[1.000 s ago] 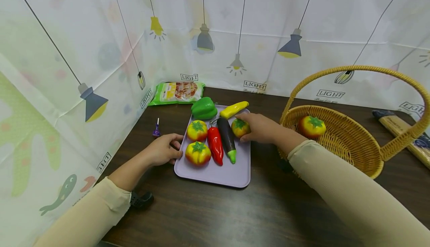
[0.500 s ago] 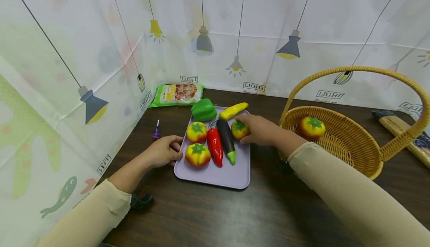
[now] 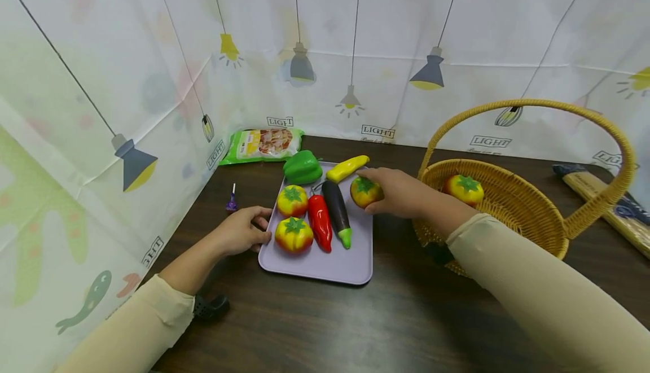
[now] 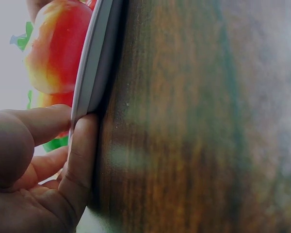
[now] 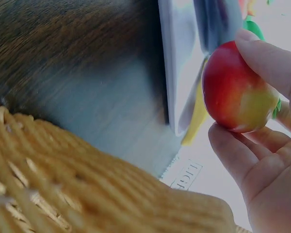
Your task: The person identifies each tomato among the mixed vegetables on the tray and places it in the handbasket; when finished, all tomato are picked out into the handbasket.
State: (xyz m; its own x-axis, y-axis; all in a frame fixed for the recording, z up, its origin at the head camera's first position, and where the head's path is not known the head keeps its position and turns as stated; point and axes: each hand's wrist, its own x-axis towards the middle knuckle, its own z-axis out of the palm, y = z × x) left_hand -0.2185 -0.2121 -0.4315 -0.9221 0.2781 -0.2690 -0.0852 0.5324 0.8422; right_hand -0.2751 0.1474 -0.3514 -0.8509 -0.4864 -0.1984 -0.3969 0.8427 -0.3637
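In the head view my left hand [image 3: 242, 231] pinches the left rim of a lilac tray [image 3: 315, 267], thumb over the edge and a finger below it. My right hand [image 3: 401, 192] grips a red-and-yellow toy tomato [image 3: 365, 192] between thumb and fingers. That tomato [image 5: 237, 90] looks lifted off the tray in the right wrist view. Two similar tomatoes, a front one [image 3: 294, 236] and a back one [image 3: 292, 201], lie on the tray's left side. Beside them are a red pepper [image 3: 320, 222], an eggplant [image 3: 336, 209], a yellow pepper-like piece [image 3: 347, 168] and a green bell pepper [image 3: 302, 167].
A tall-handled wicker basket [image 3: 528, 203] stands right of the tray, with one tomato [image 3: 464, 189] inside. Behind the tray lies a green food packet [image 3: 262, 144]. A lollipop [image 3: 232, 201] is left of it. A long packet [image 3: 604, 198] lies at far right.
The tomato in my right hand has come up slightly and moved right, toward the tray's right edge. My left hand stays on the rim. The head view has shifted a little.
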